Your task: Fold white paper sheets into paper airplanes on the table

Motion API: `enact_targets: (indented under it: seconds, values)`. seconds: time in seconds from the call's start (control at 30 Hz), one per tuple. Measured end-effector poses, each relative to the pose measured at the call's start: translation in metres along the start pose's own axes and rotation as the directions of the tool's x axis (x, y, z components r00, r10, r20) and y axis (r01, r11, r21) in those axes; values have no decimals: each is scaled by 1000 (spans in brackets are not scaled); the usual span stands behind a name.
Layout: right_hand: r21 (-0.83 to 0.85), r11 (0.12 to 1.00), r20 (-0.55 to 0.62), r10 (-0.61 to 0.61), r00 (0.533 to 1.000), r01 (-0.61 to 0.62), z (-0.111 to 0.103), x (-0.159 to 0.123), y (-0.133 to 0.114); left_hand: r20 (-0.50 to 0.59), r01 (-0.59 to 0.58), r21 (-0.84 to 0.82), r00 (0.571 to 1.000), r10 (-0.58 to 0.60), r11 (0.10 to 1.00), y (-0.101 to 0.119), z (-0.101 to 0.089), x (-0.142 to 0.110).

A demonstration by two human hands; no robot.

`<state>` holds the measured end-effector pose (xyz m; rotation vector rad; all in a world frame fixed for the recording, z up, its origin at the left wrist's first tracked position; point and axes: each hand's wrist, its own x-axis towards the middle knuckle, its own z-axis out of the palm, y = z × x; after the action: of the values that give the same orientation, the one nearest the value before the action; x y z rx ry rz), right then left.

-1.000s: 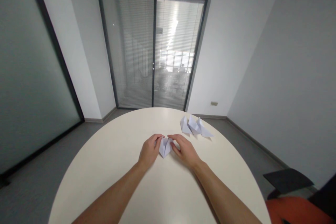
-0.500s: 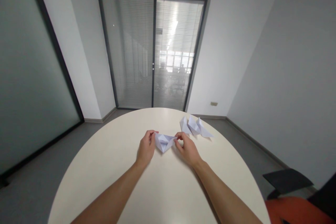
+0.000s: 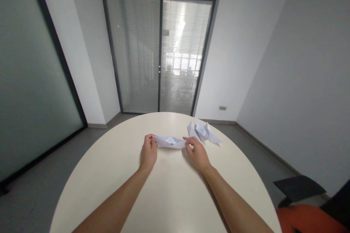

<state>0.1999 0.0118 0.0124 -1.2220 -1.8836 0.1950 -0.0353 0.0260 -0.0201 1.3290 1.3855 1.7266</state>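
A white folded paper boat (image 3: 170,142) is stretched out sideways between my two hands, with a small peak at its middle. My left hand (image 3: 149,151) pinches its left tip between thumb and fingers. At the right tip, my right hand (image 3: 197,153) grips the paper the same way, its index finger lying along the top. Just beyond my right hand, three more folded paper boats (image 3: 202,131) stand side by side.
The round cream table (image 3: 164,196) carries all the paper pieces. An orange and black chair (image 3: 303,214) is at the lower right, beside the table edge. A glass door with blinds (image 3: 161,54) lies past the far side.
My hands have moved apart, drawing the paper's two ends outward. It has gone from a compact pointed fold to a long, low boat shape. The three other boats have stayed put.
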Motion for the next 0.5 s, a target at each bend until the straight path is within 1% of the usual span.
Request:
enact_targets:
  seconds: [0.17, 0.3, 0.4, 0.5]
  values:
    - [12, 1000, -23, 21, 1000, -21, 1, 1, 2, -7, 24, -87, 1000, -24, 996, -2, 0, 2]
    - [-22, 995, -16, 97, 995, -98, 1, -2, -1, 16, -8, -66, 1000, 9, 998, 2, 0, 0]
    - [-69, 989, 8, 134, 991, -133, 0, -4, -4, 71, -70, -78, 995, 75, 994, 8, 0, -4]
    - [-89, 987, 27, 133, 991, -130, -2, -5, -6, 146, -102, -120, 982, 119, 987, 14, 3, -7]
